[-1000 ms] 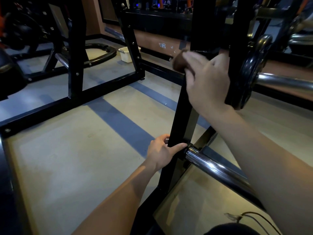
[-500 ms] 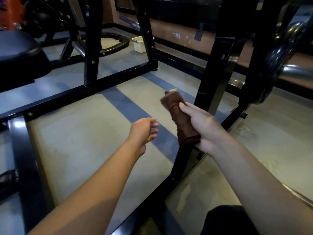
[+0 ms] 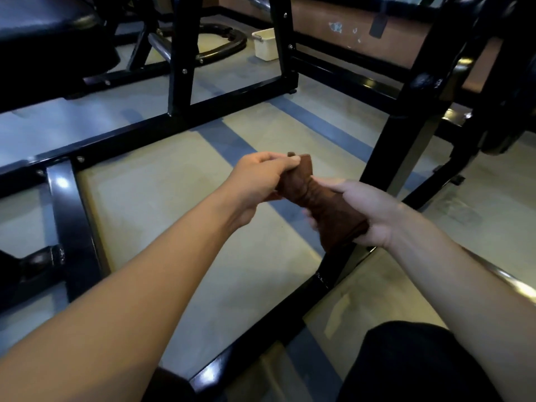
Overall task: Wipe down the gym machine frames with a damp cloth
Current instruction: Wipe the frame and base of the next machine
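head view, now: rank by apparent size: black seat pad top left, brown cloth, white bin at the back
Largest to smallest, as they appear:
1. black seat pad, partly cut off by the frame edge
2. brown cloth, held between both hands
3. white bin

The bin sits farthest from the camera, so its true size against the cloth is unsure.

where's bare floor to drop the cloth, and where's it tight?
Both hands, left hand and right hand, hold the brown cloth. Free: pale floor panel between the short black crossbar, the long rail and the upright. Crowded: far left, around the white tub and curved bar.
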`<state>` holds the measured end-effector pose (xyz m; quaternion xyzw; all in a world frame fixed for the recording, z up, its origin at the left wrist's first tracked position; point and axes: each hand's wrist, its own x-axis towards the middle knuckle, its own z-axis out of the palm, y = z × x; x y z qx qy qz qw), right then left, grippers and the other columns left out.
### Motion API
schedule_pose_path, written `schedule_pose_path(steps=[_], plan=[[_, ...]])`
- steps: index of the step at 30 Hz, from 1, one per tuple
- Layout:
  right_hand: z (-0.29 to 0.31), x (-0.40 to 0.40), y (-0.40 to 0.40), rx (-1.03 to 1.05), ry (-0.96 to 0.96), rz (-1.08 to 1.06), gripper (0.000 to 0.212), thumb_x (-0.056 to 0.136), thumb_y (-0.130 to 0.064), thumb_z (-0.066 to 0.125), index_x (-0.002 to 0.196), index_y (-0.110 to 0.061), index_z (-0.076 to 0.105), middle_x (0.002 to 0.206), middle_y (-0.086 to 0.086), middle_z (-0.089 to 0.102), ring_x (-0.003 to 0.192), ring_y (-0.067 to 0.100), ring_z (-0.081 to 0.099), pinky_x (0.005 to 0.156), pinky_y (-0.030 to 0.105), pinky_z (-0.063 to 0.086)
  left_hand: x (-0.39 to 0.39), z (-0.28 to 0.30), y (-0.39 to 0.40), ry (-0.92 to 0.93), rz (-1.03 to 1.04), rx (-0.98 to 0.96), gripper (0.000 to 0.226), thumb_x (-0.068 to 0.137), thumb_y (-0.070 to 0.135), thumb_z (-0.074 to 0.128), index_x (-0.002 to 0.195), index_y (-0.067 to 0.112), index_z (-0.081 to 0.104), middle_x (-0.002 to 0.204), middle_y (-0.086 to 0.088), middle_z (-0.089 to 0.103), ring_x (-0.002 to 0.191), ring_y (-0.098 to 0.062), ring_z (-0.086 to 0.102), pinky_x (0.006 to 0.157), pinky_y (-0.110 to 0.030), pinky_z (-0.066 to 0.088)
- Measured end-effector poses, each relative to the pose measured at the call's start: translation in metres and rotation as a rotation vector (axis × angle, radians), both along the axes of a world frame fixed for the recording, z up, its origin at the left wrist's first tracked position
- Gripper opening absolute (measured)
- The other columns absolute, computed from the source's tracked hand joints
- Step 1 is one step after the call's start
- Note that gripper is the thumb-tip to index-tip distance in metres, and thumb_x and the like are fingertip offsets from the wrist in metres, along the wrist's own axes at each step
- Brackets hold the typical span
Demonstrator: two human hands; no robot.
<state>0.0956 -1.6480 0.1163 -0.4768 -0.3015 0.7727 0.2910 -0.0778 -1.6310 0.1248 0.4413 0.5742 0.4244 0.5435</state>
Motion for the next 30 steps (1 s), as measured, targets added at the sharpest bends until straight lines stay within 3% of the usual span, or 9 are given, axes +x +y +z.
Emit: schedule_pose_path(steps=[2, 5, 8, 12, 15, 20, 23, 26, 30], plan=[[-0.005, -0.001, 0.001, 0.130, -0.201, 0.018, 0.036, 0.105, -0.044, 0.053, 0.109, -0.012, 0.070, 0.098, 0.010, 0.073, 0.091, 0.025, 0.071, 0.090, 0.040, 0.059, -0.003, 0.000, 0.004, -0.048, 0.107, -0.020, 0.025, 0.094, 0.016, 0.073, 0.113, 0.000, 0.071, 0.098, -0.014, 0.075, 0.075, -0.017, 0.070, 0.064, -0.028, 0.062], [-0.006, -0.005, -0.003, 0.537, -0.609, 0.063, 0.034, 0.102, -0.055, 0.055, 0.121, -0.031, 0.068, 0.109, -0.014, 0.073, 0.101, 0.001, 0.069, 0.082, 0.016, 0.047, -0.005, -0.002, 0.006, -0.041, 0.180, -0.051, 0.027, 0.095, 0.015, 0.071, 0.115, -0.002, 0.068, 0.093, -0.013, 0.071, 0.072, -0.018, 0.068, 0.055, -0.027, 0.059], [-0.010, -0.010, -0.007, 0.696, -0.601, 0.132, 0.029, 0.101, -0.050, 0.059, 0.124, -0.033, 0.064, 0.104, -0.019, 0.071, 0.082, -0.016, 0.065, 0.065, 0.002, 0.043, 0.000, -0.002, 0.005, -0.105, 0.200, -0.126, 0.011, 0.095, 0.012, 0.067, 0.103, 0.003, 0.067, 0.087, -0.012, 0.066, 0.068, -0.019, 0.064, 0.053, -0.026, 0.058], [-0.021, -0.015, -0.008, 0.798, -0.751, 0.127, 0.039, 0.100, -0.055, 0.057, 0.129, -0.030, 0.059, 0.108, -0.012, 0.070, 0.095, -0.001, 0.065, 0.073, 0.009, 0.045, 0.004, -0.005, 0.001, -0.214, 0.133, -0.274, 0.022, 0.096, 0.019, 0.066, 0.111, 0.004, 0.070, 0.077, -0.008, 0.066, 0.050, -0.010, 0.064, 0.053, -0.024, 0.058], [-0.033, -0.004, -0.010, 0.881, -0.935, 0.164, 0.036, 0.103, -0.051, 0.055, 0.131, -0.029, 0.054, 0.102, -0.008, 0.066, 0.093, 0.011, 0.063, 0.072, 0.016, 0.041, 0.003, -0.016, -0.001, -0.073, 0.024, -0.280, 0.025, 0.095, 0.033, 0.067, 0.108, 0.012, 0.072, 0.081, -0.005, 0.063, 0.055, -0.012, 0.060, 0.064, -0.025, 0.060], [-0.062, 0.043, -0.032, 0.851, -1.070, 0.059, 0.030, 0.098, -0.046, 0.065, 0.124, -0.035, 0.056, 0.097, -0.014, 0.063, 0.091, 0.013, 0.062, 0.074, 0.030, 0.046, 0.010, -0.050, -0.009, 0.361, -0.148, -0.156, 0.024, 0.094, 0.037, 0.057, 0.092, 0.015, 0.065, 0.081, -0.005, 0.063, 0.072, -0.022, 0.050, 0.069, -0.033, 0.043], [-0.072, 0.062, -0.051, 0.922, -1.232, 0.004, 0.052, 0.097, -0.045, 0.067, 0.143, -0.029, 0.050, 0.114, -0.011, 0.055, 0.102, 0.013, 0.057, 0.081, 0.030, 0.044, 0.019, -0.076, -0.013, 0.628, -0.283, -0.108, 0.016, 0.086, 0.027, 0.052, 0.081, 0.018, 0.064, 0.084, -0.013, 0.066, 0.075, -0.020, 0.050, 0.068, -0.038, 0.041], [-0.085, 0.069, -0.062, 1.061, -1.523, 0.061, 0.070, 0.096, -0.046, 0.068, 0.156, -0.027, 0.039, 0.132, -0.001, 0.053, 0.106, 0.023, 0.061, 0.078, 0.035, 0.049, 0.034, -0.085, -0.019, 0.861, -0.424, -0.106, 0.027, 0.095, 0.015, 0.048, 0.100, 0.003, 0.071, 0.113, -0.021, 0.070, 0.096, -0.033, 0.064, 0.083, -0.039, 0.052], [-0.116, 0.079, -0.067, 1.419, -1.638, 0.104, 0.061, 0.089, -0.026, 0.078, 0.146, -0.018, 0.057, 0.127, 0.009, 0.059, 0.090, 0.032, 0.066, 0.067, 0.034, 0.043, 0.054, -0.113, -0.035, 0.977, -0.535, -0.224, 0.040, 0.103, 0.024, 0.052, 0.136, 0.003, 0.058, 0.144, -0.018, 0.056, 0.131, -0.035, 0.054, 0.101, -0.037, 0.046]])
